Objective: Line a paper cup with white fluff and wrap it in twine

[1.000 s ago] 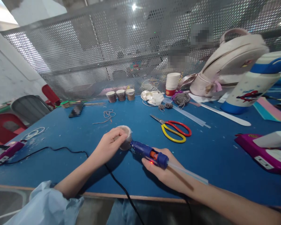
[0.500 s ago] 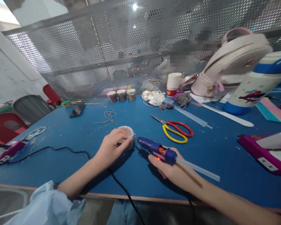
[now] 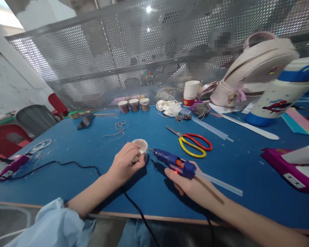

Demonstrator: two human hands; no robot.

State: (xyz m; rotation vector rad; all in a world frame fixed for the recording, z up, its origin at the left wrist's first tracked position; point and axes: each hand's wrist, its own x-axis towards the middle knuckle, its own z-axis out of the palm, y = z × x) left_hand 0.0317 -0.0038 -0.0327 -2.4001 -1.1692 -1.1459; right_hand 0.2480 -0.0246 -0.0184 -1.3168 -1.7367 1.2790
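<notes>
On the blue table point(image 3: 92, 151), left hand point(image 3: 125, 164) grips a small cup point(image 3: 141, 147), fingers wrapped around it. Right hand point(image 3: 189, 183) clenched on the glue gun point(image 3: 173, 163), nozzle just beside the cup.

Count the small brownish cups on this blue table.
4: left cup, middle cup and right cup in a row by the mesh; a fourth cup in the left hand.

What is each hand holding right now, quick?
The left hand is closed around the small cup.
The right hand is closed on the glue gun.
</notes>
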